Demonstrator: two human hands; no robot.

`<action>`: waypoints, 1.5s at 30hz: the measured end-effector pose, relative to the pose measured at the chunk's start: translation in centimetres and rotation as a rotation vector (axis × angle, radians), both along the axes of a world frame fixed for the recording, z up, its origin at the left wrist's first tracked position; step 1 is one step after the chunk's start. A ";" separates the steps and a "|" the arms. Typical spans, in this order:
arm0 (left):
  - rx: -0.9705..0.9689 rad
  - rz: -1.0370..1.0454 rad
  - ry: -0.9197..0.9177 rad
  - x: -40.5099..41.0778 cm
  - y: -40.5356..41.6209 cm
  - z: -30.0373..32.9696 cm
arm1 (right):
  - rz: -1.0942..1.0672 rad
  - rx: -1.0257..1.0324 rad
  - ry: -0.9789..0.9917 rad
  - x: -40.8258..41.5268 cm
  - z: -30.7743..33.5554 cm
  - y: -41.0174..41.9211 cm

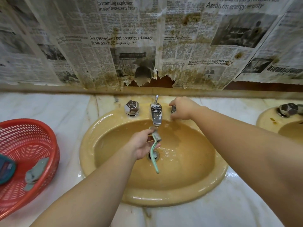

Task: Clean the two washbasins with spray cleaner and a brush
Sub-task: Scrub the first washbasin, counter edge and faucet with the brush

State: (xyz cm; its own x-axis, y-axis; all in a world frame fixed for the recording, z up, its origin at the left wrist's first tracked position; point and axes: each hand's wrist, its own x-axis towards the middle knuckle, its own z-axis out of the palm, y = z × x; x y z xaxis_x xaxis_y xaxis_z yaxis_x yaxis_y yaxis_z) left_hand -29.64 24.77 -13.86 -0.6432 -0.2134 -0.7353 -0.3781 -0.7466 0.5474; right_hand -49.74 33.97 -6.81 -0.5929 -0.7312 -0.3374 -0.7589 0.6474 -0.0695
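Note:
A yellow washbasin lies below me, wet, with water pooled around its drain. My left hand grips a pale green brush over the bowl, its head up under the chrome spout and its handle pointing down toward me. My right hand curls round the right tap knob, which is mostly hidden. The left tap knob stands free. A second yellow washbasin shows at the right edge with its own chrome knob.
A red plastic basket sits on the marble counter at the left, holding grey cloths and a dark teal object. Stained, torn newspaper covers the wall behind the basins.

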 end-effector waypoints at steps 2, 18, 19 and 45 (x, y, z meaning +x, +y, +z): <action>-0.018 -0.009 -0.003 0.0 -0.1 0.0 | -0.082 -0.069 0.003 0.3 -0.4 0.4; -0.088 -0.011 0.051 1.0 0.5 -0.4 | -0.677 -0.651 -0.471 13.1 -6.6 2.3; -0.082 0.004 0.060 1.1 0.5 -0.6 | -0.680 -0.642 -0.523 13.7 -7.0 1.8; -0.190 0.052 0.022 0.0 -0.2 -1.1 | -1.017 -0.899 -0.948 12.7 -8.8 -0.5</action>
